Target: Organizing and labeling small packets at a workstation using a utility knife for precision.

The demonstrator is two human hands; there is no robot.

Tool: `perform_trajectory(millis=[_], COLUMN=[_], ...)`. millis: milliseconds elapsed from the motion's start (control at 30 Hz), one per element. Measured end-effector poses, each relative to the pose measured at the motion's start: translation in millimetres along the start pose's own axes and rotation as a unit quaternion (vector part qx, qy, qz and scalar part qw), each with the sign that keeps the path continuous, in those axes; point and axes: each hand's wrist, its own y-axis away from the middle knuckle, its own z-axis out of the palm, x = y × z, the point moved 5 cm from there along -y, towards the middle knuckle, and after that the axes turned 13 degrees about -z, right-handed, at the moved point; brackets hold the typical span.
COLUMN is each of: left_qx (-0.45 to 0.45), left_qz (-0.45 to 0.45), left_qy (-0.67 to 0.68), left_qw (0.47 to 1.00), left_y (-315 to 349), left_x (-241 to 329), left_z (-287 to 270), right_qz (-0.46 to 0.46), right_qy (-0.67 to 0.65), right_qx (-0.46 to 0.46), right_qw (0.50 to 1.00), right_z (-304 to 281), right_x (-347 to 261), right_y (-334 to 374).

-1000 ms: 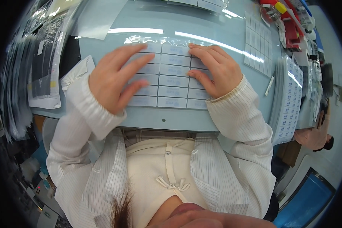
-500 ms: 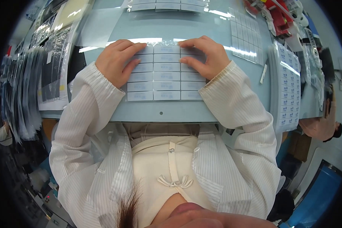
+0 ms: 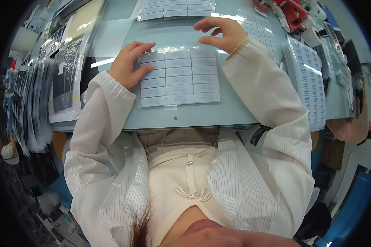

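Observation:
On the table in front of me lies a flat clear-film sheet (image 3: 179, 78) carrying white rectangular labels in three columns, each with faint blue print. My left hand (image 3: 130, 64) rests at its far left corner, thumb on the labels and fingers apart. Off the sheet, beyond its far right corner, my right hand (image 3: 223, 35) hovers with thumb and index finger apart and nothing seen between them. A similar stack of label sheets (image 3: 175, 9) lies farther back, just left of my right hand.
Label sheets with blue marks (image 3: 311, 82) are piled at the right edge. Another gridded sheet (image 3: 257, 31) lies behind my right hand. Many clear plastic sleeves (image 3: 29, 103) hang at the left, beside bagged sheets (image 3: 66, 82). A red container (image 3: 290, 16) stands at the back right.
My right hand has lifted off the label sheet and moved away toward the back. The left hand stays at the sheet's left edge. The view has shifted slightly.

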Motion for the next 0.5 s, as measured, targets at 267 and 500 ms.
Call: perform_trajectory(millis=[267, 500], left_qx=[-0.002, 0.011], left_qz=[0.006, 0.023], left_qy=[-0.018, -0.049], left_qw=[1.000, 0.998], left_y=[-3.2, -0.6], left_x=[1.3, 1.3], left_z=[-3.0, -2.8], right_qz=[0.023, -0.072], right_qy=[0.089, 0.156], right_qx=[-0.091, -0.054], right_qw=[0.992, 0.984], right_z=[28.2, 31.5], right_x=[-2.9, -10.7], right_y=[1.5, 35.0])
